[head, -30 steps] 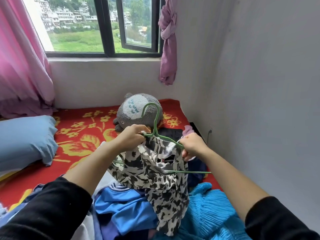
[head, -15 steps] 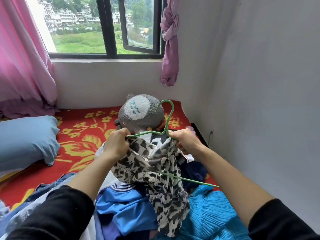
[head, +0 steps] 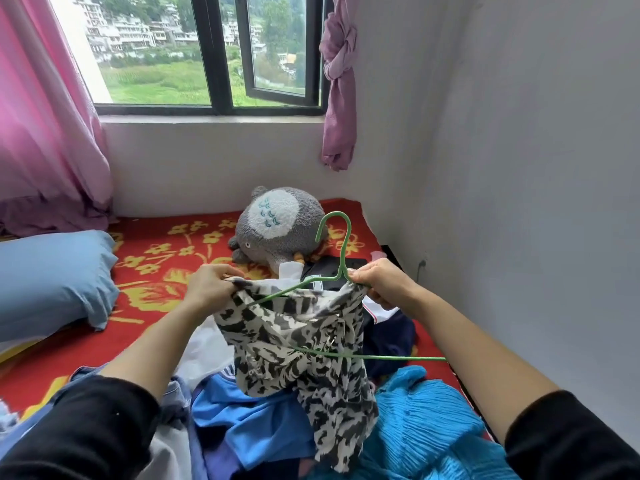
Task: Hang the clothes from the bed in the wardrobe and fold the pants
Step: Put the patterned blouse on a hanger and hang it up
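Left hand is clenched on the left edge of the black-and-white print top, pulling its opening wide. Right hand grips the base of the green wire hanger neck and seems to pinch the top's right edge too. The top hangs between the hands, above the clothes pile on the bed. The hanger's left arm runs into the opening; the right end of its bottom bar pokes out past the fabric. Step in hand, I'd say: seating the top on the hanger. Hold the neck steady, draw the fabric over the left shoulder end first, then work the right end inside. Thin fabric on bare wire likely slips, so centre it. Blue garment and turquoise pleated one wait underneath. Wardrobe not in view.
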### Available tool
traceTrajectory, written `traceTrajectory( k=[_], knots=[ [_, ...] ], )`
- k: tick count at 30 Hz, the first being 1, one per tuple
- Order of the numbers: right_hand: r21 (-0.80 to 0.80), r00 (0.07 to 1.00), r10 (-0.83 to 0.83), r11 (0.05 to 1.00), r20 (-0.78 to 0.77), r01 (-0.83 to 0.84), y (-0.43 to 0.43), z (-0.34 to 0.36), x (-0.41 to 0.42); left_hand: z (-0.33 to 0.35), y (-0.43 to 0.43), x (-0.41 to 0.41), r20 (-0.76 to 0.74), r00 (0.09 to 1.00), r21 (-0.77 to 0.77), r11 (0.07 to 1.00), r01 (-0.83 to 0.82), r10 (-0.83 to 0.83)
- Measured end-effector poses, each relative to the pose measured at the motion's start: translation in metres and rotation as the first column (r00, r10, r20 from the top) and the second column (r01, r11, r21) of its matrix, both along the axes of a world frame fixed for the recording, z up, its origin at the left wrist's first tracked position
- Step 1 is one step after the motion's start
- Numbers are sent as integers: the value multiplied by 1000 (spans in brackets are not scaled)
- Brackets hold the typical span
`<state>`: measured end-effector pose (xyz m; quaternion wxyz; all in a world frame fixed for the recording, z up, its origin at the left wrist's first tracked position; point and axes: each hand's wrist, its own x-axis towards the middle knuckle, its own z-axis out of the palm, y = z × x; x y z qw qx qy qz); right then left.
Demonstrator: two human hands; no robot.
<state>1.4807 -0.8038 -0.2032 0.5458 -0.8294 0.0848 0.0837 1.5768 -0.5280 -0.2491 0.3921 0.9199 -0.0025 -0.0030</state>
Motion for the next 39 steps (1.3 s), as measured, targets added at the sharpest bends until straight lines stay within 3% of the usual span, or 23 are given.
traceTrajectory(
  k=[3,7,10,15,21,25,28,31,36,39],
  knots=[
    [-27,1000,24,999,-18,-24,1,2,2,7,-13,0,34,996,50,996,75,-77],
    [-90,999,26,996,-32,-29,-8,9,8,2,-13,2,-19,1000,114,993,-19,21],
    [-175,998,35,984,-53,-44,-8,3,11,-2,-18,-6,-207,978,-125,992,-27,1],
    [-88,987,50,994,-156,-64,-1,-22,9,10,-39,-25,-296,882,-483,854,192,-366],
    [113,989,26,994,-149,-9,-11,-32,3,21,-47,-27,-315,802,-579,772,261,-508],
    [202,995,-15,979,-98,35,-12,-45,1,37,-58,-30,-254,787,-278,822,497,-562],
    [271,996,-18,962,-90,41,-13,-48,2,42,-64,-32,-195,778,-12,795,606,-597],
    [317,999,-27,948,-44,40,-13,-46,7,37,-67,-33,-27,770,228,746,626,-637],
    [283,934,-358,895,-9,345,-25,-51,14,30,-62,-33,144,800,168,811,560,-582],
    [311,940,-322,887,-117,342,-41,-58,9,31,-54,-30,162,802,214,814,539,-574]
  ],
)
